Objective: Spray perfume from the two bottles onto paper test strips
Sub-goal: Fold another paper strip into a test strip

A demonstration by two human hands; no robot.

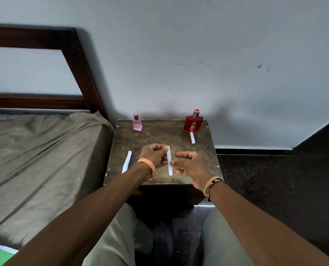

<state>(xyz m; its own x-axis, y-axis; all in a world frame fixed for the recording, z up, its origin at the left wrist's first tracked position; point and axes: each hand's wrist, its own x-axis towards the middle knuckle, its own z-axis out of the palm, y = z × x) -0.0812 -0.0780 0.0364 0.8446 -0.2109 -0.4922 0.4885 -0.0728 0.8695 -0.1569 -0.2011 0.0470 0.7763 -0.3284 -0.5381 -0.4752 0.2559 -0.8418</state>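
A small pink perfume bottle (137, 122) stands at the back left of a dark square stool-like table (156, 135). A wider red perfume bottle (193, 121) stands at the back right, with a short white paper strip (192, 138) lying just in front of it. Another white strip (126, 161) lies near the left edge. A third strip (169, 166) is held upright-long at the table's middle: my left hand (154, 154) pinches its upper part, and my right hand (190, 164) touches its middle with the thumb.
A bed with a brown sheet (44, 162) and dark wooden headboard (79, 60) borders the table on the left. The grey wall (198, 64) rises directly behind the bottles. Dark floor (274, 189) lies to the right. My knees sit below the table's front edge.
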